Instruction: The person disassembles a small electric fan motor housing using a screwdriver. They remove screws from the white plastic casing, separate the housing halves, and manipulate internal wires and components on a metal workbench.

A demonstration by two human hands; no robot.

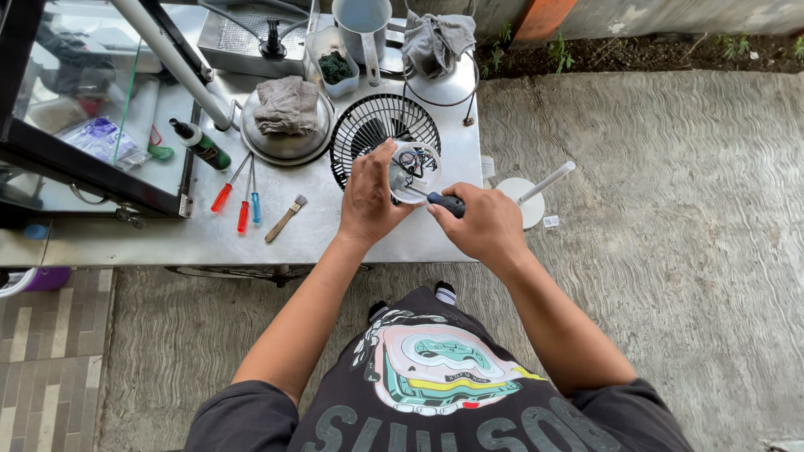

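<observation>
Small white fan housing [414, 172] is what's being worked on here, round and open on top with black wiring showing inside, held up just above the front edge of the steel table [352, 234]. The left hand [368, 197] is wrapped around its left side, fingers closed on the rim. The right hand [486, 224] is clamped on a dark-handled screwdriver [446, 202], tip pointed into the housing.

Going by how things lie, I'd say it's somewhere in the middle: the black wire fan guard [368, 134] is already off and lying flat on the table right behind the housing, and the white stand base with its pole [529, 194] sits on the floor just beside the table's right end, apart from everything else. So the fan is in pieces, the housing is open, and the screwdriver work on it looks not yet finished. Can't tell if screws are going in or out.

Table is brushed metal, kinda cluttered. Two red screwdrivers and a blue one [241, 199] lie near the left, a small paintbrush [285, 219] next to them, a dark green bottle [199, 144] further back. There's a round metal lid with a grey rag [286, 105] on it, a big metal mug [362, 25] at the back and a glass display case [84, 109] on the left. Floor is rough grey concrete [670, 209], with brick paving at the lower left, looks like it's outdoors
</observation>
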